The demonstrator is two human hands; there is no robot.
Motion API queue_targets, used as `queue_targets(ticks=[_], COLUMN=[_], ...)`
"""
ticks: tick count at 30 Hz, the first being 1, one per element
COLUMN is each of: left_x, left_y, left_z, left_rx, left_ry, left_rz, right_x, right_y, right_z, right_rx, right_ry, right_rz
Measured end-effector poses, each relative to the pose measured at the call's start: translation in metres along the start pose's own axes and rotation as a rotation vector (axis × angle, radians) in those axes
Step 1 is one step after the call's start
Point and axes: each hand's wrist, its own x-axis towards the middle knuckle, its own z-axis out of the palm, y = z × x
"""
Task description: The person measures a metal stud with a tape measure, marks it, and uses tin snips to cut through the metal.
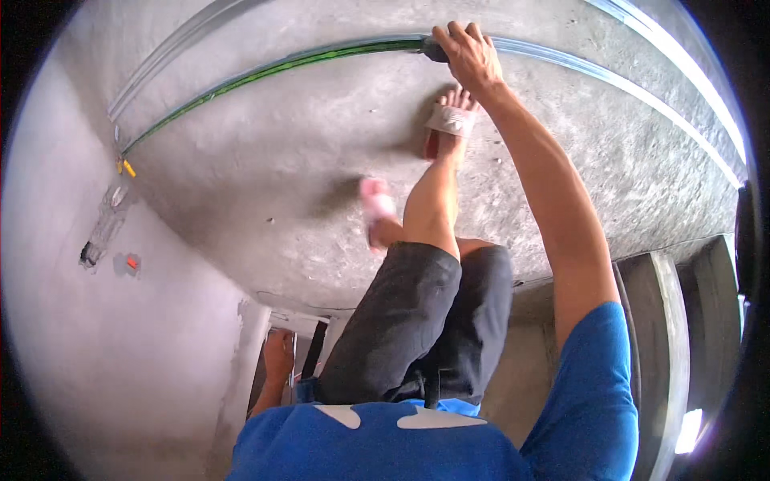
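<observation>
My right hand has its fingers wrapped over a dark object on a long strip along the concrete floor. Green lines run along the strip to the left of that hand, while a pale silvery length continues to the right. Low at the left, beside my dark shorts, is my left hand, its fingers curled; whatever it holds is too small and hidden to make out. My feet in pink slides stand on the floor below the strip, one blurred.
A plastered wall at the left has a cut-out box opening, an orange fitting and a small yellow object near its foot. More pale strips lie beyond. Concrete steps descend at the right.
</observation>
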Motion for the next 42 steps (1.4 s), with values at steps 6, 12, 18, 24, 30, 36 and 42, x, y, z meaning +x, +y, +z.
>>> queue_targets(ticks=[6, 12, 18, 24, 30, 36, 42], left_x=[0.045, 0.031, -0.062, -0.075, 0.027, 0.145, 0.262], left_y=[0.149, 0.293, 0.365, 0.528, 0.626, 0.694, 0.813], left_z=[0.028, 0.037, 0.157, 0.258, 0.28, 0.264, 0.203], left_rx=[-0.048, -0.062, -0.246, -0.308, -0.382, -0.246, -0.075], left_ry=[0.112, 0.266, 0.117, 0.034, 0.097, 0.326, 0.414], left_rz=[0.046, -0.07, -0.171, -0.084, 0.004, 0.152, 0.385], right_x=[-0.055, -0.13, -0.198, -0.248, -0.3, -0.335, -0.367], right_y=[0.172, 0.363, 0.535, 0.692, 0.856, 0.964, 1.079], right_z=[0.006, -0.01, -0.058, -0.084, -0.092, -0.105, -0.117], right_rx=[-0.036, -0.075, -0.046, -0.145, -0.296, -0.358, -0.433], right_ry=[-0.014, 0.113, 0.056, 0.067, 0.184, 0.157, 0.102], right_rz=[0.036, -0.031, 0.041, -0.028, -0.092, -0.074, -0.029])
